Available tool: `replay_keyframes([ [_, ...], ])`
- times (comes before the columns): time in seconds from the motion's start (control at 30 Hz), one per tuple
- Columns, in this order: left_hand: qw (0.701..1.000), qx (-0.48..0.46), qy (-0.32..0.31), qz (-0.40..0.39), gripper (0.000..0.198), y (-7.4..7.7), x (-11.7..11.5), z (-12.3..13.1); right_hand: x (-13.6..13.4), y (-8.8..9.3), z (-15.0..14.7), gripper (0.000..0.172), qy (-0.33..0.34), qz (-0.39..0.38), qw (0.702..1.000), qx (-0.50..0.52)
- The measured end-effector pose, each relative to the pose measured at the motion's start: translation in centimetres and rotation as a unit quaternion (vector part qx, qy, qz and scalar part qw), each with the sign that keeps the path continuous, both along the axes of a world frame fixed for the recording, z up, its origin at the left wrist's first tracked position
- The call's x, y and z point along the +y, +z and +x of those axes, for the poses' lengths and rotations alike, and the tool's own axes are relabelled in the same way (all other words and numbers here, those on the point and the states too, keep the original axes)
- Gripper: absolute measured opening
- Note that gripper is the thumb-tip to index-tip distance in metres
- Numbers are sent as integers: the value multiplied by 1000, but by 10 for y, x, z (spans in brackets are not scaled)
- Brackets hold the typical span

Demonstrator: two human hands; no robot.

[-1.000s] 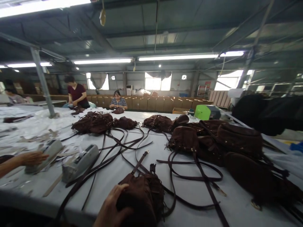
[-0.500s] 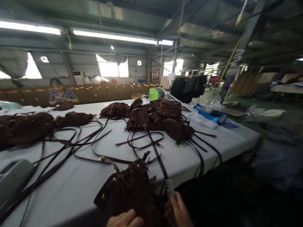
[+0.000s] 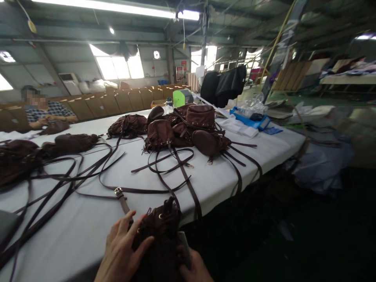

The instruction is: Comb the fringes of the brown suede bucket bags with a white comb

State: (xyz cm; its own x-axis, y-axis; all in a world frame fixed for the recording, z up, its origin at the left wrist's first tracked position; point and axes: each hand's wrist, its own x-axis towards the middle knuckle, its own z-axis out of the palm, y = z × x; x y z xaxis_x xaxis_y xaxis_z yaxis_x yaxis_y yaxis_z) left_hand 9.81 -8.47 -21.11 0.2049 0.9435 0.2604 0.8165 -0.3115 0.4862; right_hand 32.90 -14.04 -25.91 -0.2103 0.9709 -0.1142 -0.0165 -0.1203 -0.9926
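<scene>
A dark brown fringed drawstring bag [image 3: 160,231] with brass eyelets lies at the table's near edge; its lower part runs out of view. Across its left side lies my left hand [image 3: 122,246], thumb on the front and the other fingers curved over the flap, gripping it. At the bag's right side, my right hand [image 3: 194,264] is closed around a pale grey comb [image 3: 184,244]. The comb's teeth are hidden against the fringe. A strap with a brass buckle [image 3: 118,191] stretches from behind my left hand across the white table [image 3: 88,219].
More brown bags [image 3: 202,117] are heaped mid-table, their straps trailing over the near edge. Others lie at left [image 3: 17,160]. A blue tray [image 3: 249,119] stands at right. Across the table a person in a checked shirt [image 3: 55,111] handles a brown bag. Cardboard boxes [image 3: 123,102] line the back.
My left hand has moved up onto the bag's flap from below. The comb in my right hand has come down and left against the bag's side. The camera view has shifted right and down.
</scene>
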Motion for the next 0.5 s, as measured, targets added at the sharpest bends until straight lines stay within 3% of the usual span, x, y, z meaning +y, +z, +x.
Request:
replay_keyframes([
  [0.1,994,-33,-1,-102,74,-27,4,-18,-1,-13,-1,33,-43,-9,998,-53],
  [0.2,978,-115,-18,-172,81,-38,-2,-24,-1,-23,8,38,-82,-21,990,-116],
  [0.27,960,-188,-3,-209,72,-32,-7,-20,-1,-27,19,45,-122,-57,978,-160],
  [0.37,915,-320,45,-243,70,-9,-13,-6,-2,-22,38,53,-205,-89,952,-207],
  [0.43,894,-373,87,-234,75,9,-15,7,-4,-8,43,49,-231,-58,945,-224],
  [0.5,884,-396,111,-221,77,25,-17,20,-4,12,40,39,-237,26,942,-237],
])
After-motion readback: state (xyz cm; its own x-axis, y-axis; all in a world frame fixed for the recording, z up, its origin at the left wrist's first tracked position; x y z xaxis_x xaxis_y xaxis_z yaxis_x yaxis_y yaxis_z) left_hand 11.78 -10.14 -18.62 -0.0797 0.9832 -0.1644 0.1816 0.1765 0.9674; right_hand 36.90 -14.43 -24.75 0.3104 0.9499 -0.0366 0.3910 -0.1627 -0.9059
